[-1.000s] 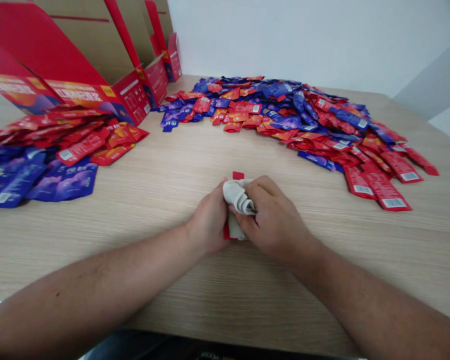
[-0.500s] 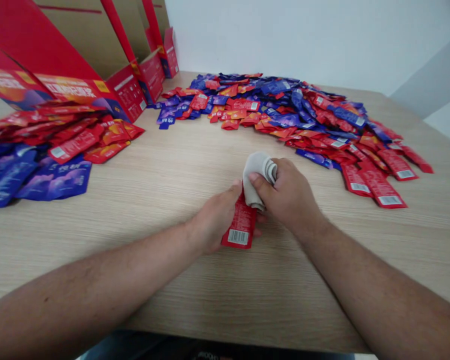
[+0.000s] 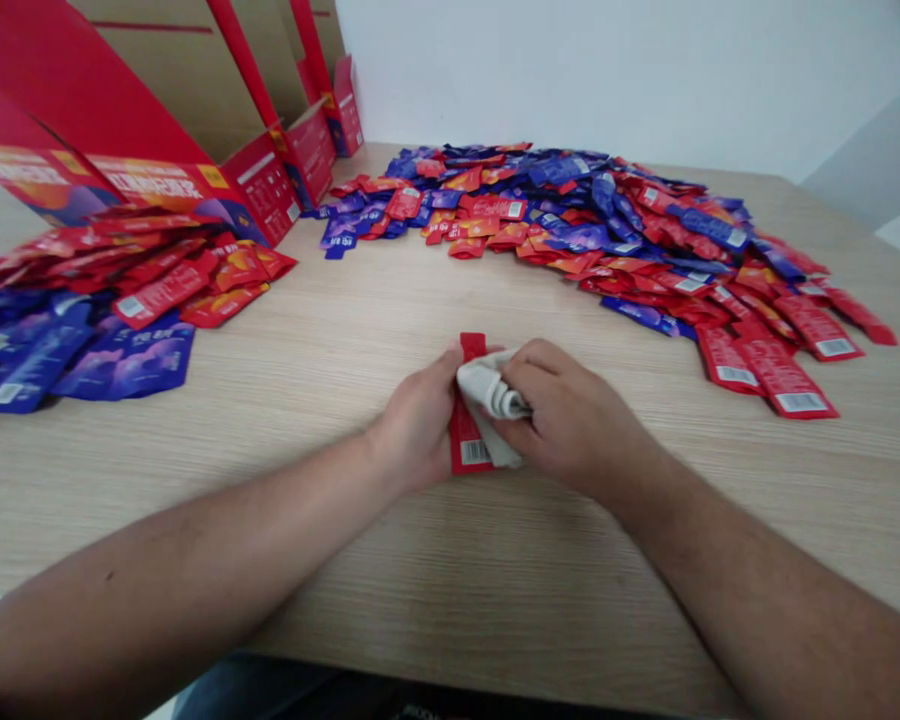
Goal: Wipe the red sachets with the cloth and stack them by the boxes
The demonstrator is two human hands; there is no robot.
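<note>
My left hand (image 3: 420, 420) is closed around a red sachet (image 3: 463, 430) above the table, barcode side up. A narrow tab at the sachet's far end points away from me. In my right hand (image 3: 570, 415) is a folded grey-white cloth (image 3: 487, 385), pressed on the sachet's face and covering its middle and right side. Part of the barcode shows at the near end. The left fingers beneath the sachet are mostly hidden.
A wide heap of red and blue sachets (image 3: 570, 215) curves across the back and right of the table (image 3: 330, 560). At left lies another pile of red sachets (image 3: 165, 285) and blue sachets (image 3: 127, 360), before open red cardboard boxes (image 3: 262, 190). A white wall (image 3: 607, 70) stands behind.
My right hand has moved the cloth from the sachet's far end down toward its near right side. The far tab now shows. The view has shifted slightly.
</note>
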